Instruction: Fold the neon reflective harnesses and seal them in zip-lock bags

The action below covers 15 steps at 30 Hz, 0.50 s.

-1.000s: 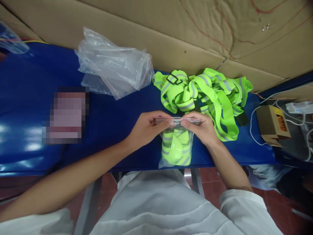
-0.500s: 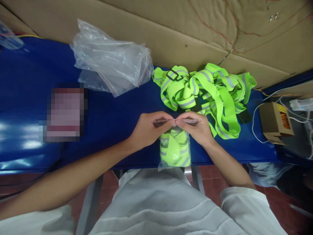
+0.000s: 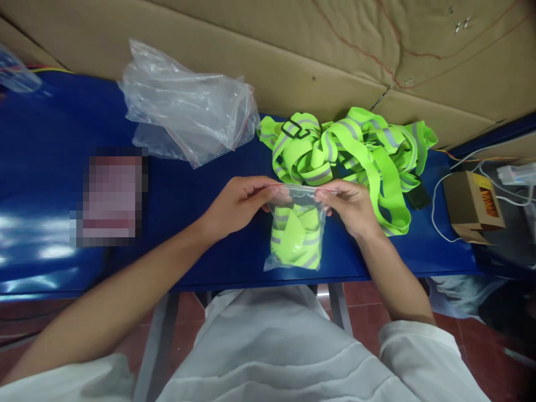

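Note:
A small clear zip bag [image 3: 296, 237] packed with folded neon-green reflective straps lies near the front edge of the blue table [image 3: 188, 223]. My left hand [image 3: 238, 204] pinches the left end of the bag's top seal. My right hand [image 3: 349, 206] pinches the right end of the same seal. Both hands have their fingers closed on the plastic. Just behind the hands lies a loose heap of neon-green reflective straps [image 3: 347, 153] with grey stripes and a black buckle.
A pile of empty clear zip bags [image 3: 188, 114] rests at the back left. Cardboard [image 3: 335, 50] lines the wall behind the table. A small brown box [image 3: 473, 206] and white cables [image 3: 444, 184] lie at the right. A blurred-out patch [image 3: 111, 201] sits on the left.
My fingertips met at the middle of the bag's seal half a second ago; now they have slid apart to its two ends. The bag has shifted slightly left.

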### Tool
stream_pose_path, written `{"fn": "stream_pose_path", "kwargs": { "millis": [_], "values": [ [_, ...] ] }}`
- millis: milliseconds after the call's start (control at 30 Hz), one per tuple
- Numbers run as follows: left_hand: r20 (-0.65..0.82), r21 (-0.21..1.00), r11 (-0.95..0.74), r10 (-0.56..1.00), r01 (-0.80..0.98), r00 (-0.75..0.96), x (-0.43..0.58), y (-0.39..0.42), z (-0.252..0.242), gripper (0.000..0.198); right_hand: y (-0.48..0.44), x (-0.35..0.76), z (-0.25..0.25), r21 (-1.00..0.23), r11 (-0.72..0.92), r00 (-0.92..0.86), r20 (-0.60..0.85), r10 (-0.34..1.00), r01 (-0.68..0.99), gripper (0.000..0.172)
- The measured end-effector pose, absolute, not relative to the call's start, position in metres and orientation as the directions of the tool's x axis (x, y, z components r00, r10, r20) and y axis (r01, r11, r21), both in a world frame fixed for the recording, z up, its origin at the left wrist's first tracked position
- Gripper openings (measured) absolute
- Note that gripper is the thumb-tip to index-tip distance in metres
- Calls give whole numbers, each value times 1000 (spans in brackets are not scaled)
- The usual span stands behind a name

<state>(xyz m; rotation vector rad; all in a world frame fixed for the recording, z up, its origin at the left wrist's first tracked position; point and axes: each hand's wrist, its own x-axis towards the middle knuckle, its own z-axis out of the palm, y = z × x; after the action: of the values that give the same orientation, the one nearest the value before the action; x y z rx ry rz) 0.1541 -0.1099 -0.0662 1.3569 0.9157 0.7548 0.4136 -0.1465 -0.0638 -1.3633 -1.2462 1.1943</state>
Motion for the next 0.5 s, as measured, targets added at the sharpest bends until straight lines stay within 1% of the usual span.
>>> {"fn": "stream_pose_path", "kwargs": {
  "millis": [100,233,400,500],
  "values": [
    [-101,995,85,893,55,439,156,-111,-69,44,-149,408,-67,-991,-60,42,-55,998,119,22],
    [-125,992,120,911,37,392,159,-111,-68,38,-151,401,-68,-995,-48,19,-47,999,90,22],
    [-85,994,59,950,95,302,158,-111,-71,28,-148,405,-66,-994,-104,-70,-105,992,23,28],
    [-85,995,66,951,76,299,156,-108,-70,27,-144,409,-66,-990,-137,-73,-136,988,-15,27]
  ]
}}
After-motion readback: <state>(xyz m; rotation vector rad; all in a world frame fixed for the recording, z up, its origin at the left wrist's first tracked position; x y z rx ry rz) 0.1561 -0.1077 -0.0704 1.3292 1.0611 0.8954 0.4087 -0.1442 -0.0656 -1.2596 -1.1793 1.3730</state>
